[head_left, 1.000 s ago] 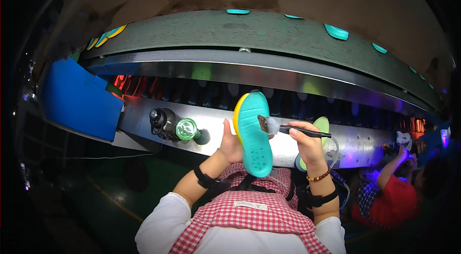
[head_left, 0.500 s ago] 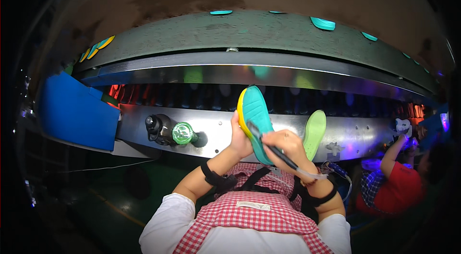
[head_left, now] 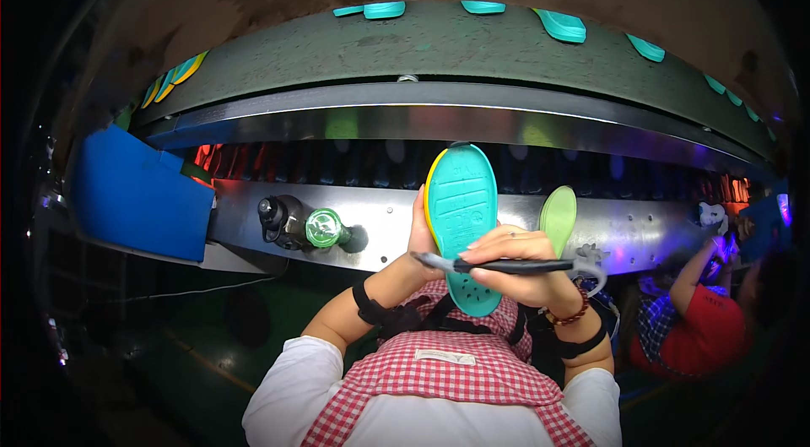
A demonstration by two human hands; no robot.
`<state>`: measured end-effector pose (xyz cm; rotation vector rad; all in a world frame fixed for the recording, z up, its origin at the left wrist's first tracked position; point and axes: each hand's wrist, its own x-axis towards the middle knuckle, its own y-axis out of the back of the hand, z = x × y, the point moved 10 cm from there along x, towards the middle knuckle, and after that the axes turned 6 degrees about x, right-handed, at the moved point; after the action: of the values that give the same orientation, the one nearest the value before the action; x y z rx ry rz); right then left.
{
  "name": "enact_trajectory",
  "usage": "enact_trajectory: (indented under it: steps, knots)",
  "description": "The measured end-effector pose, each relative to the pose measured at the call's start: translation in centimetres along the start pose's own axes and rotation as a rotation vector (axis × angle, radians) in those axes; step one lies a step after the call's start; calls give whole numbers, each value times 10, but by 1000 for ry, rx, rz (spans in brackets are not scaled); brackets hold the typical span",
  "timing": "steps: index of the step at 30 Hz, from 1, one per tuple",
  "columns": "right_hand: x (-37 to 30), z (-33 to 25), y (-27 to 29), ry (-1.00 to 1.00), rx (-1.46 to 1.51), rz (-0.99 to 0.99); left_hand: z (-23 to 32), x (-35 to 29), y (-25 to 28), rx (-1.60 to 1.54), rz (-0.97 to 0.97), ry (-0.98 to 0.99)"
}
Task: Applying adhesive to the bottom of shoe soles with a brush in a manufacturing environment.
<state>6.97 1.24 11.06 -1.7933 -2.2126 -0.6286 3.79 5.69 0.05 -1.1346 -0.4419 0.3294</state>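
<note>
In front of me a turquoise shoe sole with a yellow edge (head_left: pixel 461 198) is held up, its patterned face showing. My left hand (head_left: pixel 421 236) grips it by the left side, fingers partly hidden behind it. My right hand (head_left: pixel 530 276) is closed around a black-handled brush (head_left: pixel 523 265) that lies level across the sole's lower part, its pale tip pointing left. A clear tube (head_left: pixel 596 280) hangs at the handle's rear end. Just right of the sole, a light green sole (head_left: pixel 558 215) rests on the metal ledge (head_left: pixel 371 200).
A dark bottle (head_left: pixel 287 223) and a green bottle (head_left: pixel 323 228) stand on the ledge at left. Beyond the ledge runs a green conveyor belt (head_left: pixel 321 54) carrying several turquoise soles (head_left: pixel 564 26). A blue housing (head_left: pixel 139 194) is at far left. A co-worker in red (head_left: pixel 704 329) sits at right.
The sole has turned so more of its patterned face shows. The brush has swung from slanting on the sole to lying level across it. Soles on the belt have shifted.
</note>
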Motion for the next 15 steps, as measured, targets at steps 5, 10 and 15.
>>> enact_trajectory:
  steps: [5, 10, 15]
  knots:
    - [-6, 12, 33, -88, -10, 194, 11, -3, 9, -35, 339, -80]
    - [-12, -10, 23, -56, 66, 125, 32, -1, -10, 238, 244, -148]
    - [-12, -22, 3, 79, -70, -62, 66, 2, -22, 284, 177, -378]
